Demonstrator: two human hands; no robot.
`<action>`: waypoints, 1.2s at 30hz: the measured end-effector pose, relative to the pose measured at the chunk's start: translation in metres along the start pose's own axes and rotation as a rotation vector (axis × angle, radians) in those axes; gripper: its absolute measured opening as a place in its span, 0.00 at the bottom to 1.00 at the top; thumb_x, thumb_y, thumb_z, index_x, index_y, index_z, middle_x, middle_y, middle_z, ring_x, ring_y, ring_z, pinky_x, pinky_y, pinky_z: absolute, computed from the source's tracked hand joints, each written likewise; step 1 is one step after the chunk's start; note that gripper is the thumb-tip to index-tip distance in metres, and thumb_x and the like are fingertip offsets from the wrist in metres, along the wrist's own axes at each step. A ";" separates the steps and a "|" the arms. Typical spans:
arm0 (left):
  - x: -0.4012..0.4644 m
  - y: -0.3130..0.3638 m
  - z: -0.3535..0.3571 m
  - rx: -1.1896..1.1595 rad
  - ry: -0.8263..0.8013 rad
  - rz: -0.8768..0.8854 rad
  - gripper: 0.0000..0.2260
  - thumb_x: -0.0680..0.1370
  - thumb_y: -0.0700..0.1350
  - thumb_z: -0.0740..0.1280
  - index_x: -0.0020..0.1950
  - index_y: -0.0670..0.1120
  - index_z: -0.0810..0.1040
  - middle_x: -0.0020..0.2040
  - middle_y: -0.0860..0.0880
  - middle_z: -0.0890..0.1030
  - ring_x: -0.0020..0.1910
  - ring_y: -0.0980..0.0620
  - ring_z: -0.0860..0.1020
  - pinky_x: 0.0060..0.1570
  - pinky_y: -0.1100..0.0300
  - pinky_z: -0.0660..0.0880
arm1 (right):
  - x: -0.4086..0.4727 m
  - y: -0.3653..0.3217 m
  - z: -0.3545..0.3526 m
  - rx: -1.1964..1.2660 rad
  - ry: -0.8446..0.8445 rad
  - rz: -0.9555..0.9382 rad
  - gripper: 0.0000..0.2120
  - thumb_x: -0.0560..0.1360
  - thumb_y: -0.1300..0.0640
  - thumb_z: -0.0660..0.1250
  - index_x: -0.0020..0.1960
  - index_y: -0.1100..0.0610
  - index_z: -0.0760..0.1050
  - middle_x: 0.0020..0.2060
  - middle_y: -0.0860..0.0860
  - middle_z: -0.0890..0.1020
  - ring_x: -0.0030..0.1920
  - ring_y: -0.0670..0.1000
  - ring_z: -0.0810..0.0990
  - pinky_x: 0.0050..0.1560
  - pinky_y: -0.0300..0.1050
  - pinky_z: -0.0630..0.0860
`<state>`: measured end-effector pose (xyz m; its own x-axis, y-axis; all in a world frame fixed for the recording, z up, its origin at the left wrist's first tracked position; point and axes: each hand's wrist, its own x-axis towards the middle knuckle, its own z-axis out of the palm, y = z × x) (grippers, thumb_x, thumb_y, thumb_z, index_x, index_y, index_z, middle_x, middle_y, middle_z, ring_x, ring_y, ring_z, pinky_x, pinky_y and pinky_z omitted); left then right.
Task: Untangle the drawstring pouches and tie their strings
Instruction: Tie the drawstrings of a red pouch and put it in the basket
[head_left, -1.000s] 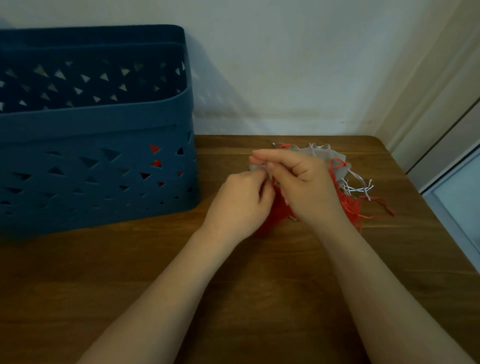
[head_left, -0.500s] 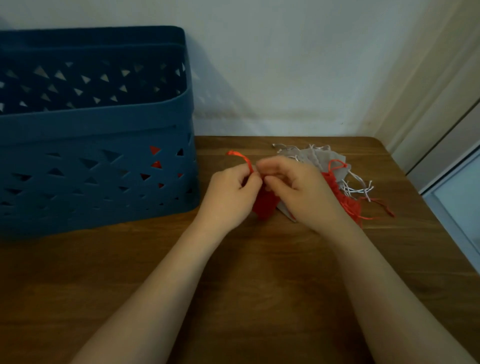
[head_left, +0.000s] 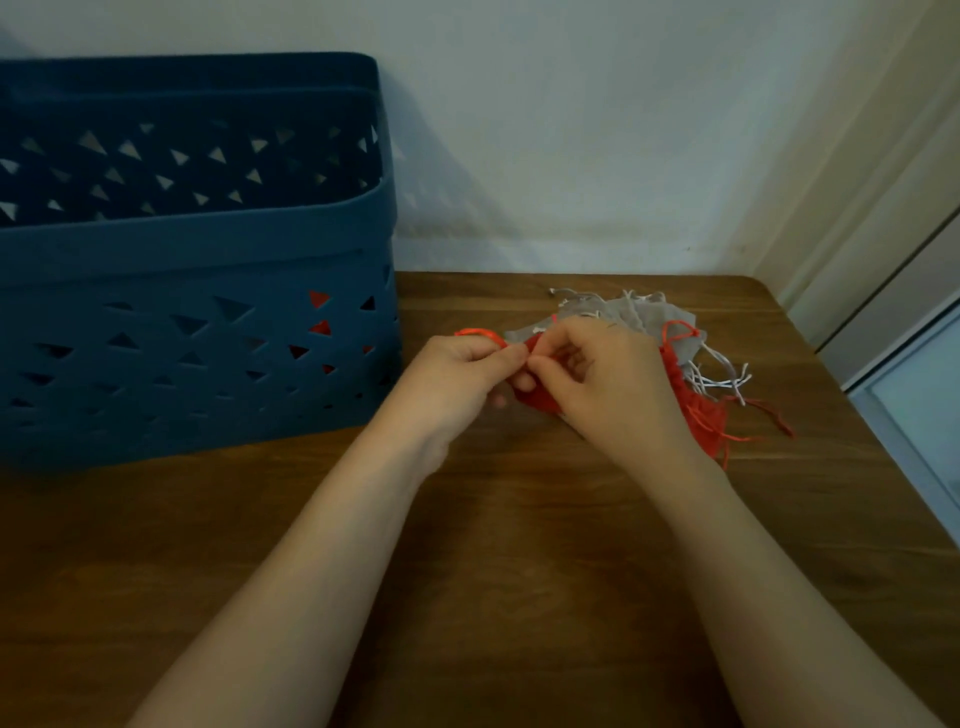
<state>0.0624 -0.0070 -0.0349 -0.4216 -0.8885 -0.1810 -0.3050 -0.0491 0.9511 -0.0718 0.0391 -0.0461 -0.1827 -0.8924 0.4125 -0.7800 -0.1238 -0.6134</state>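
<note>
A small red pouch (head_left: 535, 402) sits between my two hands above the wooden table (head_left: 467, 571). My left hand (head_left: 457, 379) pinches its red drawstring (head_left: 480, 333), which loops up over my fingers. My right hand (head_left: 605, 387) pinches the pouch's top edge right beside my left fingertips. Behind and to the right of my right hand lies a tangled heap: grey pouches (head_left: 639, 312) with white strings (head_left: 717, 376) and another red pouch (head_left: 701, 410) with loose red strings (head_left: 769, 410).
A tall dark blue perforated basket (head_left: 192, 249) stands at the left on the table, against the wall; something red shows through its holes. The table's right edge runs close to the heap, beside a pale door frame.
My hands drew the red pouch left, away from the heap. The red drawstring came up over my left fingers and now loops lower and closer to them.
</note>
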 end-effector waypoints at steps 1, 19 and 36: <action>0.000 0.000 -0.001 -0.040 -0.004 -0.019 0.10 0.78 0.47 0.65 0.41 0.45 0.83 0.34 0.52 0.81 0.32 0.60 0.74 0.38 0.63 0.70 | 0.000 -0.001 -0.001 0.060 -0.004 0.025 0.04 0.71 0.60 0.70 0.38 0.53 0.77 0.32 0.40 0.77 0.32 0.41 0.75 0.35 0.34 0.72; 0.002 0.000 -0.009 0.155 -0.073 0.240 0.04 0.75 0.42 0.69 0.45 0.44 0.84 0.43 0.53 0.84 0.46 0.58 0.80 0.51 0.67 0.74 | 0.001 0.014 -0.002 -0.074 0.072 -0.231 0.10 0.71 0.57 0.65 0.51 0.56 0.80 0.51 0.51 0.79 0.52 0.46 0.74 0.53 0.43 0.71; 0.013 -0.019 -0.002 0.541 0.333 0.756 0.05 0.75 0.39 0.67 0.48 0.44 0.81 0.43 0.54 0.76 0.42 0.61 0.73 0.41 0.73 0.70 | -0.001 -0.002 -0.010 0.491 -0.155 0.162 0.05 0.74 0.64 0.67 0.40 0.60 0.79 0.35 0.55 0.81 0.36 0.47 0.77 0.39 0.42 0.72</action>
<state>0.0642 -0.0182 -0.0545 -0.4296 -0.6870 0.5861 -0.4385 0.7261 0.5296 -0.0760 0.0442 -0.0386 -0.1580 -0.9658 0.2053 -0.3711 -0.1346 -0.9188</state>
